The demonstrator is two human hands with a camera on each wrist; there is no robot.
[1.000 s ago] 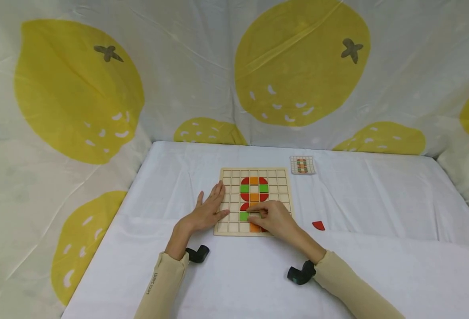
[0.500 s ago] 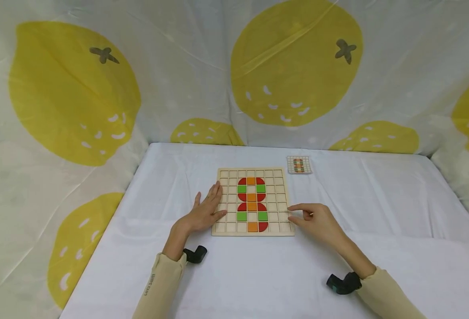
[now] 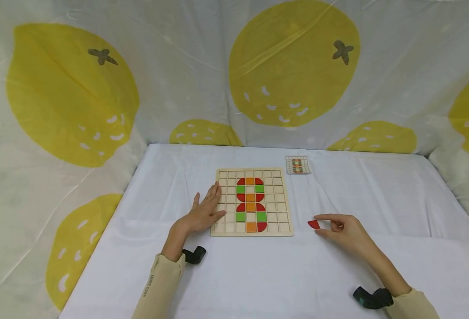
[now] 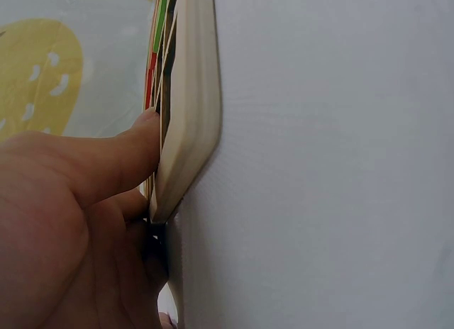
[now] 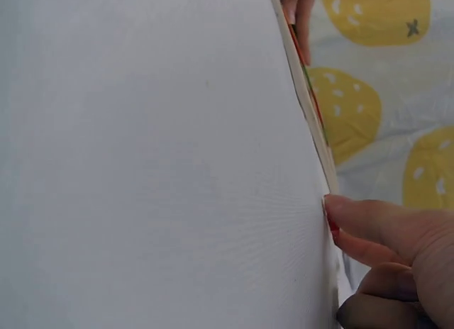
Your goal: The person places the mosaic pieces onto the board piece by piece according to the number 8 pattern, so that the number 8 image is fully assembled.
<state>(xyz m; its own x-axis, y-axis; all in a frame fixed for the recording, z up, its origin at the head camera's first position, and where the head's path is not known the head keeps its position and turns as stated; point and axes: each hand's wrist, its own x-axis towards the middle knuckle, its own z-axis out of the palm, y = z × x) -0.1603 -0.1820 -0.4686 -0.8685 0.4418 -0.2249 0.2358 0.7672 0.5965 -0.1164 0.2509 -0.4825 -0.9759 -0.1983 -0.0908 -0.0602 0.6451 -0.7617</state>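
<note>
A wooden grid board [image 3: 278, 201] lies on the white cloth, with red quarter-circle, orange square and green square tiles set in its middle columns. Along its left edge rests my left hand [image 3: 202, 215], fingers extended and thumb over the rim. The left wrist view has that thumb [image 4: 117, 159] on the board's edge [image 4: 195, 81]. To the right of the board, my right hand [image 3: 346, 230] pinches a loose red quarter-circle tile [image 3: 313, 224] between thumb and index finger, low at the cloth. In the right wrist view the tile [image 5: 333, 226] is partly hidden by the fingertips.
Behind the board's right corner lies a small pattern card [image 3: 297, 165] printed with a similar coloured figure. A lemon-print curtain [image 3: 194, 66] hangs behind the table and down its left side. Black wrist cameras [image 3: 373, 298] sit on both wrists.
My right hand has left the lower middle of the board, moved right and taken hold of the red quarter-circle tile. My left hand stays at the board's left edge.
</note>
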